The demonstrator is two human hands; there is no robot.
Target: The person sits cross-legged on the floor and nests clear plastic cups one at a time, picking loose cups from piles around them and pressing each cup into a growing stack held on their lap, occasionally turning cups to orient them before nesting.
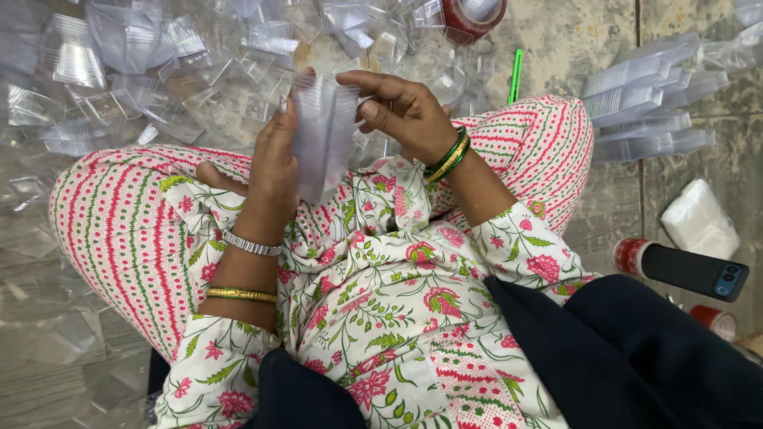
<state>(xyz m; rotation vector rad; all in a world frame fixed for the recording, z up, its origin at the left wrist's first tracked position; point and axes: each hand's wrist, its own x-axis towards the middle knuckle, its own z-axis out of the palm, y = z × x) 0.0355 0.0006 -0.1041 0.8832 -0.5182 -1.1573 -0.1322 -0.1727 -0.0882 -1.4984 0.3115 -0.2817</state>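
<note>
Together, both hands [342, 135] round stacked clear containers [322, 139]

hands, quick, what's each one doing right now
Left hand: closed on the stack of clear plastic pieces.
Right hand: fingers pinching the same stack's top edge.

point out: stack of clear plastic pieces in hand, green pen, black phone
stack of clear plastic pieces [322, 139], head view, middle of the stack between both hands
green pen [516, 75], head view, mid-barrel, on the floor
black phone [694, 272], head view, centre of its back, lying on the floor at the right
</note>
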